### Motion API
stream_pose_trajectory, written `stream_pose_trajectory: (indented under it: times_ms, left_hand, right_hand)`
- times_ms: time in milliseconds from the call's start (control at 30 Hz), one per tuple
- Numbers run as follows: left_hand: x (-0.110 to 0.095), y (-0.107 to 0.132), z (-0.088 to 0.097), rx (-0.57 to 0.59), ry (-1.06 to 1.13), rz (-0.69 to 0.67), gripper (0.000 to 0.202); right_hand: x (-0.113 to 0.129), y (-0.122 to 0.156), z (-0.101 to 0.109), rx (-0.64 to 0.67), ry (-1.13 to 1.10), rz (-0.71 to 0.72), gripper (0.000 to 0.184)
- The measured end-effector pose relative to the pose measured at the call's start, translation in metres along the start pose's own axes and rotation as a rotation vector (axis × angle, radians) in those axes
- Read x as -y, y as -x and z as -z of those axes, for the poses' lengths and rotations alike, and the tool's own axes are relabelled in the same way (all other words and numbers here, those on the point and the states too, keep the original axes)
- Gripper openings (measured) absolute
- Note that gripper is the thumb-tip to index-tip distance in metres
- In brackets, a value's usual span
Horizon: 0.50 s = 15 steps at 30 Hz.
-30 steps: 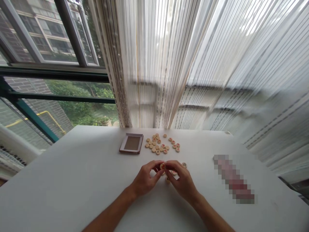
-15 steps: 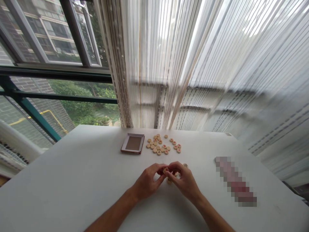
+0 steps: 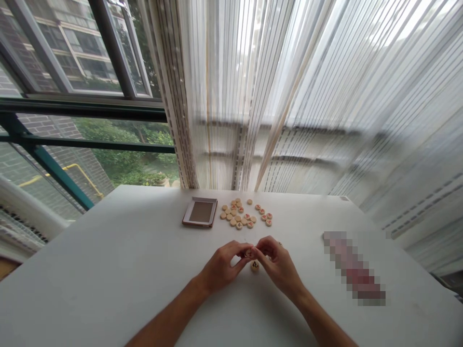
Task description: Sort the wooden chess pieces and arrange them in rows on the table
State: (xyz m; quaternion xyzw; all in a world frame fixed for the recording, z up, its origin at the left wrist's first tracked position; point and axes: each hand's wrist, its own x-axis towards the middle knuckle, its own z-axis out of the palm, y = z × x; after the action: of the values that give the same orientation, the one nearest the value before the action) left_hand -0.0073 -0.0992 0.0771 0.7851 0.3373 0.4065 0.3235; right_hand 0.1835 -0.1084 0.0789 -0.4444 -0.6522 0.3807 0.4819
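My left hand [image 3: 223, 264] pinches a round wooden xiangqi piece [image 3: 248, 253] with a red character between thumb and fingertips. The thumb of my right hand [image 3: 279, 266] presses against the same piece from the right, its other fingers curled. Just below the fingertips, a piece with a black character [image 3: 255, 265] lies face up. Another piece [image 3: 279, 244] peeks out behind my right knuckles, mostly hidden. Farther back lies a loose group of pieces [image 3: 233, 212], many blank side up, some with red characters and one with a black one [image 3: 239, 225].
A shallow open box or lid [image 3: 185, 217] rests left of the group of pieces. A pixelated reddish long item [image 3: 354, 270] lies on the right of the white table [image 3: 108, 270]. Behind the table hang striped string curtains [image 3: 231, 96], with a window [image 3: 83, 125] to the left.
My right hand has shifted slightly upward and covers more of the piece behind it. The black-character piece below my fingers shows more fully. Both hands stay at the red-character piece.
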Motion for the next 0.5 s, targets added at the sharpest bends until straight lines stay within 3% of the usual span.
stream_pose_trajectory:
  times_ms: [267, 500]
  left_hand:
    - [0.016, -0.004, 0.001, -0.133, 0.14, 0.169, 0.036]
    - [0.017, -0.004, 0.0, -0.093, 0.276, 0.242, 0.041]
  right_hand:
    - [-0.001, -0.003, 0.007, -0.097, 0.078, 0.022, 0.019]
    - [0.002, -0.001, 0.006, -0.044, 0.263, 0.136, 0.014]
